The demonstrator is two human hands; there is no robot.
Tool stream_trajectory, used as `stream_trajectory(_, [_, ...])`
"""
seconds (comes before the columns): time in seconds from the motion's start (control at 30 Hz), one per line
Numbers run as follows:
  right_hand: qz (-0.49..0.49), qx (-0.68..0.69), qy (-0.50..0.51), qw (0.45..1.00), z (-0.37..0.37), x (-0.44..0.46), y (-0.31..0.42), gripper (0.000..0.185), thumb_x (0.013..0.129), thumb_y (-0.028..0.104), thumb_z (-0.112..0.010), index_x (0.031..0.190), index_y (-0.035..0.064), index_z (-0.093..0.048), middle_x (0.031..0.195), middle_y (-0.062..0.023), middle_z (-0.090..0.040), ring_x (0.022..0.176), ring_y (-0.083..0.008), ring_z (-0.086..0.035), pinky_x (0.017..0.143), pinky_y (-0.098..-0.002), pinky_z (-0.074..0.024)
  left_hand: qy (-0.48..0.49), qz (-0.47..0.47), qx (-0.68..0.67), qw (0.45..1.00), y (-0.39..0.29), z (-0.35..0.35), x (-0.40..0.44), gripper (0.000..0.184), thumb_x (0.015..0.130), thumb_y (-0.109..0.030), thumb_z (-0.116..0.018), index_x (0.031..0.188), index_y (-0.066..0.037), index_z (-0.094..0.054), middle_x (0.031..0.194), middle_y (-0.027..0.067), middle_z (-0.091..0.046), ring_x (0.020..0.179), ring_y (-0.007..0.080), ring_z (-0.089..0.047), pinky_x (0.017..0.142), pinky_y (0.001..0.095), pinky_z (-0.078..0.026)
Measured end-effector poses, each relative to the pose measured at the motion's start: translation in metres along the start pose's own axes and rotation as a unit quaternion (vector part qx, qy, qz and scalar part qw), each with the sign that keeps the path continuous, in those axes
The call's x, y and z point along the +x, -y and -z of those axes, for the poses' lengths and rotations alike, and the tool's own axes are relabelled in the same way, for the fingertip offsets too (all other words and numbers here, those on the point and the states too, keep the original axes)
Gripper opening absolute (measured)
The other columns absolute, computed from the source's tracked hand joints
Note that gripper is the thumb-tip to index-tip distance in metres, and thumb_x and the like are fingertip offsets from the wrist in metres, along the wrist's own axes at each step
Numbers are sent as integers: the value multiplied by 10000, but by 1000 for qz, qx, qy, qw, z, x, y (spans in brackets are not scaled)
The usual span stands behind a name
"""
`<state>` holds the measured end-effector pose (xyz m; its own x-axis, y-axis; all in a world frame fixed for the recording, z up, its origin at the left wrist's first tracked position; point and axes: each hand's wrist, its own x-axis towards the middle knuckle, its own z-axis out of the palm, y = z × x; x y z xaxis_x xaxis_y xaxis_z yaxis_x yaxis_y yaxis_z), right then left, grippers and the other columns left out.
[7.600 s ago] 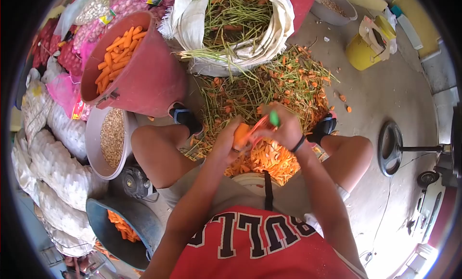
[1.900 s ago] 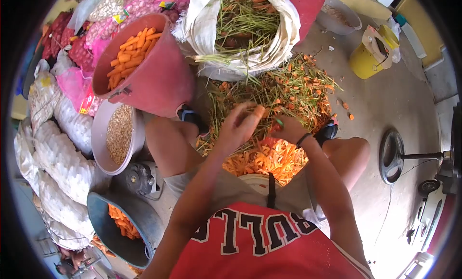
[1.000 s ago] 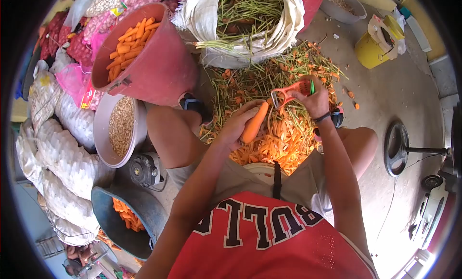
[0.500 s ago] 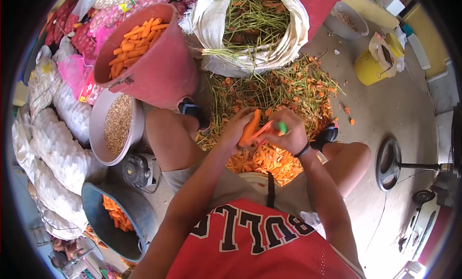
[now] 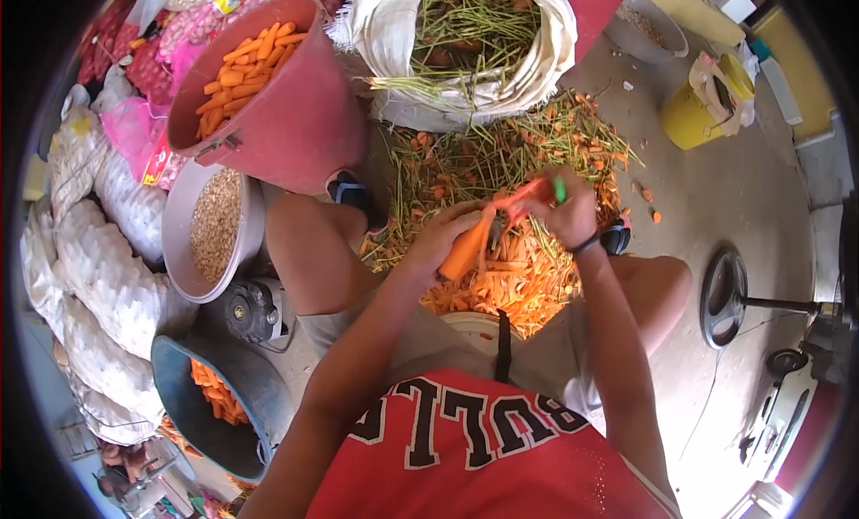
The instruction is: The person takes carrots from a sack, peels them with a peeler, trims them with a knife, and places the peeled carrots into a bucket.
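My left hand [image 5: 445,238] is wrapped round a carrot [image 5: 465,250], which points up and to the right. Closed on the handle of a red-orange peeler [image 5: 528,197] with a green part is my right hand [image 5: 571,216]. The peeler's head is at the carrot's upper end, and a strip of peel hangs beside it. Orange peelings [image 5: 519,282] lie heaped below both hands. Beyond them, green stems and carrot ends [image 5: 501,161] cover the floor.
A red tub [image 5: 295,116] of carrots stands at the upper left, beside a white sack [image 5: 559,45] of stems. At left are a basin [image 5: 253,228], a blue tub [image 5: 268,398] and sacks [image 5: 116,277]. A yellow bucket [image 5: 684,121] and round-based stand [image 5: 723,297] are at right.
My right hand has moved the peeler up and to the right, from lower along the carrot to its upper end. My left hand still holds the carrot, now tilted further right.
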<state>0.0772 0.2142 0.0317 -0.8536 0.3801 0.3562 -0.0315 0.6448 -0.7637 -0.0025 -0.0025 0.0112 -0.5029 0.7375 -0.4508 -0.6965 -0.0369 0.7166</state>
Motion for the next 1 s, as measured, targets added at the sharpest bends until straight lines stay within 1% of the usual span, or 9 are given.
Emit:
stream_trajectory(0.1, [-59, 63, -30, 996, -2, 0, -29, 487, 625, 203, -897, 996, 27, -635, 842, -104, -656, 710, -205, -652, 637, -322, -532, 17, 5, -25, 1000, -8, -1, -4, 366, 974, -235, -514, 1293, -57, -498, 1048, 83, -610, 840, 166, -634, 650, 324, -576])
stream_trajectory(0.2, [106, 46, 87, 989, -14, -16, 39, 467, 615, 203, -899, 971, 45, -642, 863, -94, -655, 744, -208, -647, 680, -328, -526, -31, -12, -33, 999, -6, -3, 6, 380, 965, -239, -520, 1301, -61, -502, 1078, 92, -609, 889, 154, -630, 657, 310, -572])
stream_trajectory(0.3, [121, 16, 40, 992, -14, -9, 12, 469, 609, 206, -899, 965, 39, -643, 868, -103, -656, 763, -207, -650, 673, -334, -526, -10, -18, 5, 1000, 4, 6, 3, 378, 966, -245, -517, 1287, -46, -505, 1030, 83, -614, 853, 147, -636, 670, 305, -568])
stream_trajectory(0.43, [-89, 49, -28, 994, 6, 10, -17, 488, 628, 220, -896, 981, 25, -622, 835, -99, -661, 662, -194, -646, 592, -307, -546, 6, 19, -26, 999, -3, 1, 0, 364, 969, -256, -512, 1270, -50, -511, 943, 74, -617, 725, 151, -639, 607, 263, -559])
stream_trajectory(0.57, [112, 47, 45, 992, -13, -13, 25, 440, 623, 162, -888, 962, 35, -639, 887, -105, -646, 781, -220, -652, 685, -332, -534, -35, 15, -81, 996, -12, -12, 0, 360, 959, -226, -532, 1267, -41, -517, 933, 81, -626, 704, 172, -644, 617, 290, -563])
stream_trajectory(0.77, [-28, -44, -33, 998, 0, 2, -30, 499, 614, 208, -900, 992, 23, -632, 849, -95, -649, 731, -201, -643, 668, -329, -531, -24, 20, 15, 999, 2, 3, 5, 368, 960, -227, -529, 1271, -31, -517, 1000, 99, -635, 720, 164, -652, 602, 299, -566])
stream_trajectory(0.83, [-80, 42, 7, 996, -7, -10, -7, 504, 608, 229, -903, 988, 31, -638, 851, -90, -643, 734, -204, -636, 672, -333, -525, -14, 15, -40, 999, -4, 4, 7, 370, 960, -232, -525, 1273, -35, -518, 980, 94, -635, 711, 160, -647, 598, 305, -566])
stream_trajectory(0.9, [103, 41, 63, 992, -16, -20, 26, 496, 591, 254, -909, 963, 50, -651, 842, -85, -630, 729, -217, -617, 686, -342, -513, -18, 1, -68, 998, -4, 2, 8, 369, 960, -238, -522, 1269, -35, -521, 953, 87, -630, 697, 153, -641, 591, 304, -564])
stream_trajectory(1.0, [100, -2, 39, 994, -16, -17, 11, 508, 599, 237, -905, 991, 42, -646, 849, -98, -636, 704, -223, -624, 660, -331, -527, -21, 1, -45, 999, 1, 0, 6, 366, 960, -245, -522, 1253, -26, -529, 933, 80, -625, 688, 145, -635, 588, 295, -562])
